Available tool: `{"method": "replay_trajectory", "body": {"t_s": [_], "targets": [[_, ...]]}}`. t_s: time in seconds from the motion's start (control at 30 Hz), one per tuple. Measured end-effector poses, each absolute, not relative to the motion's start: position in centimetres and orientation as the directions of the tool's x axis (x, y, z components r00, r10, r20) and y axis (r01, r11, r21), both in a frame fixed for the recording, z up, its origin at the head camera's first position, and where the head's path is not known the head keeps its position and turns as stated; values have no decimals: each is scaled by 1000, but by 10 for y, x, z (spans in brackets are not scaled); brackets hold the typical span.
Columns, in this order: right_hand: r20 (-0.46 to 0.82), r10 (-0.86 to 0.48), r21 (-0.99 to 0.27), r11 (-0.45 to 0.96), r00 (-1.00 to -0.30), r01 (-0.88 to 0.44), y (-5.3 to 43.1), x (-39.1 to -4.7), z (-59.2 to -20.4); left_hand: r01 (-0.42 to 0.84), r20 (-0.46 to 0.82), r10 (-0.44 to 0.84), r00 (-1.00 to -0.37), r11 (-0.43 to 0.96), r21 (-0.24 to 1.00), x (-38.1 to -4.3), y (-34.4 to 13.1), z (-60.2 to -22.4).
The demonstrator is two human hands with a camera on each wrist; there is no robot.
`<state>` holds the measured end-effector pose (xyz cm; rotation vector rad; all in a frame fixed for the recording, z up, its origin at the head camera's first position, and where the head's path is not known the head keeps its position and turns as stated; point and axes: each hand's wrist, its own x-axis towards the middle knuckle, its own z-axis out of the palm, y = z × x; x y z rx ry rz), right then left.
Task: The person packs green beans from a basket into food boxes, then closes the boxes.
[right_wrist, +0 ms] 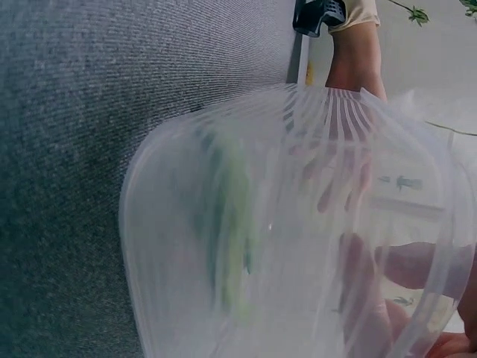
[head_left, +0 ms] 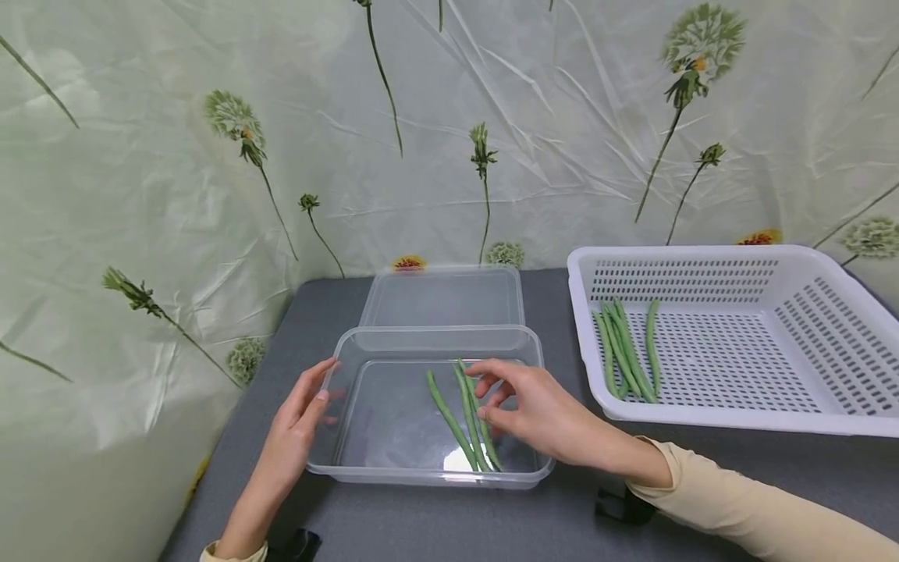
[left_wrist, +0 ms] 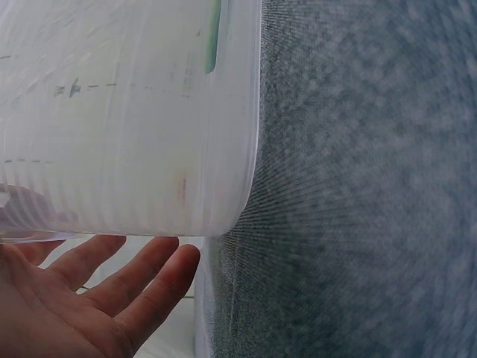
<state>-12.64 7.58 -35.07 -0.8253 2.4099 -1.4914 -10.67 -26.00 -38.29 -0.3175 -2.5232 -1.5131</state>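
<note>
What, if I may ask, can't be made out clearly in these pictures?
Right wrist view: individual green beans, blurred behind the cloudy container.
Head view: the near right corner of the white basket, cut off by the right edge.
Left wrist view: the heel of the left hand, cut off by the picture's edge.

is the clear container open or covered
Open. In the head view, no cover sits over the clear container; green beans lie inside, and what looks like a lid lies behind it.
</note>
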Motion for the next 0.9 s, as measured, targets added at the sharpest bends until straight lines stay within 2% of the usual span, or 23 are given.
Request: {"method": "replay_trajectory", "body": {"t_s": [0.2,0.33,0.47,0.67,0.9], "targets": [[129,-540,-923,241,-831,-300,80,-122,-352,263,249,91,-964,457,849,-110,-260,-384],[100,-544,-970,135,-833,-204,85,-119,-351,260,243,97,-965,461,848,-110,-261,-386],[65,-533,-985,103,-844,-141,94,-112,-345,259,241,99,-965,464,847,-112,-262,-387],[122,-511,-979,80,-851,-188,114,-102,-328,257,245,88,-966,468,846,-113,-262,-388],[169,-490,-953,140,-855,-269,144,-94,-306,259,243,96,-965,470,844,-113,-262,-388]]}}
